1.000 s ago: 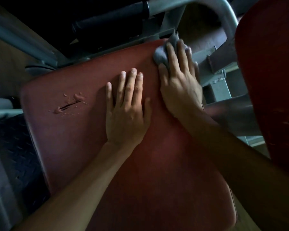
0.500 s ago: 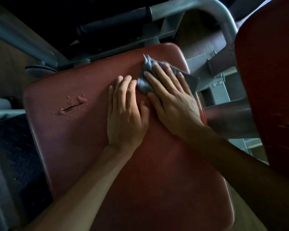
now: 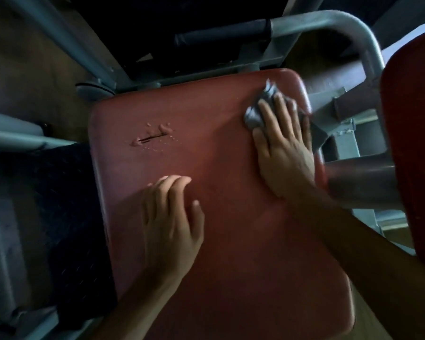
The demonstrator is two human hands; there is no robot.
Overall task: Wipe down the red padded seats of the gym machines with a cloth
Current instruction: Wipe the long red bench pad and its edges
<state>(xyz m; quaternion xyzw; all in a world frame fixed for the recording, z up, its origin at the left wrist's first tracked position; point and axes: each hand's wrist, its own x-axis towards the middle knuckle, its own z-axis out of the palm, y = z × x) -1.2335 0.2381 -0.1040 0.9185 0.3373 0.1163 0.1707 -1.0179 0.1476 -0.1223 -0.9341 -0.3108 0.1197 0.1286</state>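
Pressing crumpled grey cloth (image 3: pixel 258 111) onto far-right corner of red padded seat (image 3: pixel 231 253) w/ right hand (image 3: pixel 285 153): fingers straight, slightly spread, laid flat over it, not curled round it. Bunched part of cloth poking out beyond fingertips & to their left. Looks like a flap hanging over seat's right edge, but too blurred to be sure.

Resting left hand (image 3: pixel 169 222) palm-down on seat, nearer, approx. mid-width, well apart from cloth: fingers close together, lightly bent, holding nothing.

Far-left on seat, a slit tear (image 3: pixel 152 138) w/ puckered vinyl round it. Right of seat, edge of a second red pad (image 3: pixel 412 143). Beyond far edge, grey frame tube (image 3: pixel 341 28) w/ black foam grip (image 3: pixel 221 35). Left of seat, dark tread-plate floor (image 3: pixel 66 217).
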